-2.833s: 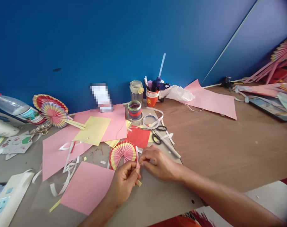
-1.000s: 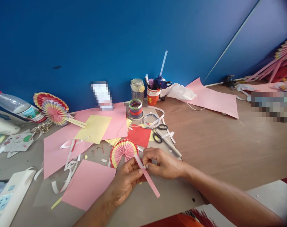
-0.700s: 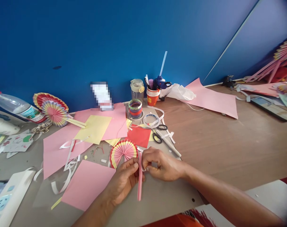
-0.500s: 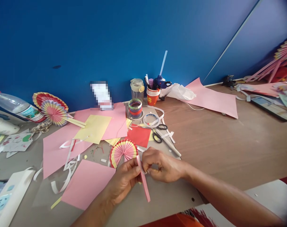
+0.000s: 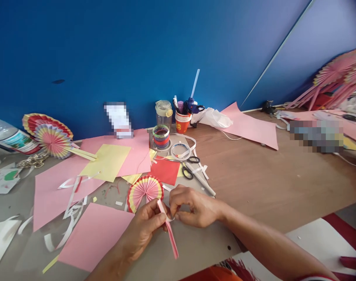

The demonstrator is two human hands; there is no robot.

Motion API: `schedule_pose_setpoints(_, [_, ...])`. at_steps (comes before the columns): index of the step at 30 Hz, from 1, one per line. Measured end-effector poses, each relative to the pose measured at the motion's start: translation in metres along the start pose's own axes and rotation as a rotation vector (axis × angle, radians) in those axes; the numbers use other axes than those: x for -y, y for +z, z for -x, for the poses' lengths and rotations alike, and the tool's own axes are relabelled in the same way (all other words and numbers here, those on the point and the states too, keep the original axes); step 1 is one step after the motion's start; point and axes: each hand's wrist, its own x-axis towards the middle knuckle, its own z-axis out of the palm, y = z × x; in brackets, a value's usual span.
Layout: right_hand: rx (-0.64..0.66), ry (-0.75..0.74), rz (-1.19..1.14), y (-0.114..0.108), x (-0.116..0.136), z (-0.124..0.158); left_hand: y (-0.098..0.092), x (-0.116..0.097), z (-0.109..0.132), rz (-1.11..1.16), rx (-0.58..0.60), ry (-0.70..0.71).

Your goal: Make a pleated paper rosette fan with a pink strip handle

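My left hand (image 5: 142,230) pinches a narrow folded strip of pink paper (image 5: 172,241) between thumb and fingers, its lower end sticking out toward the table edge. Close beside it, my right hand (image 5: 195,207) is closed, its fingertips on a thin white tape backing (image 5: 169,219) that curls away from the strip. Just beyond both hands lies a pleated pink paper fan (image 5: 145,188) with a yellow and red rim. Behind my right hand are black-handled scissors (image 5: 188,173) and a sheet of red paper (image 5: 165,169).
Pink sheets (image 5: 97,236) and a yellow sheet (image 5: 107,162) lie to the left, with white strips. At the back stand a thread spool (image 5: 161,137), a clear cup (image 5: 163,111) and a red paper cup (image 5: 182,124). A tape roll (image 5: 180,151) lies nearby. Finished fans (image 5: 336,74) lean far right.
The view has shifted a little to the right. The white backing is drawn out slightly from the pink strip, while both hands keep their hold.
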Motion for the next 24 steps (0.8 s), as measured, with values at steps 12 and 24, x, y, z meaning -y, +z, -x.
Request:
schedule_pose_setpoints(12, [-0.540, 0.359, 0.389, -0.028, -0.026, 0.009, -0.004, -0.005, 0.002, -0.042, -0.312, 0.192])
schedule_pose_setpoints(24, [-0.240, 0.791, 0.910, -0.035, -0.031, 0.005, -0.021, -0.005, -0.003, -0.056, -0.388, 0.276])
